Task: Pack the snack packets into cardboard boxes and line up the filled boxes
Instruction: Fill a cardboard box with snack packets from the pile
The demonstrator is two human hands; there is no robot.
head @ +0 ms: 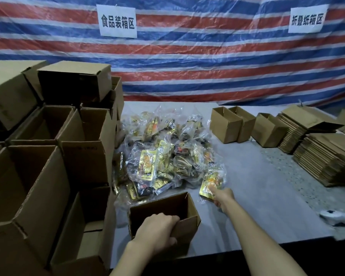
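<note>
- The left hand [157, 230] is curled over the near rim of a small open box [189, 224], holding it steady.
- The right hand [224, 198] pinches the near end of a gold packet [209, 184], thumb on top.
- The packet runs lengthwise away from the person; the box mouth sits to its left and nearer, so I'd expect a short carry back and left.
- The box's inside is too dark to tell its contents.
- The packet pile [163, 152] lies beyond, and the open cartons [84, 162] on the left look empty.

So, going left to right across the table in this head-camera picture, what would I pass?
Tall stack of open brown cardboard boxes, heap of clear-wrapped golden snack packets, row of three small open brown cardboard boxes, piles of flattened brown cardboard sheets.
</note>
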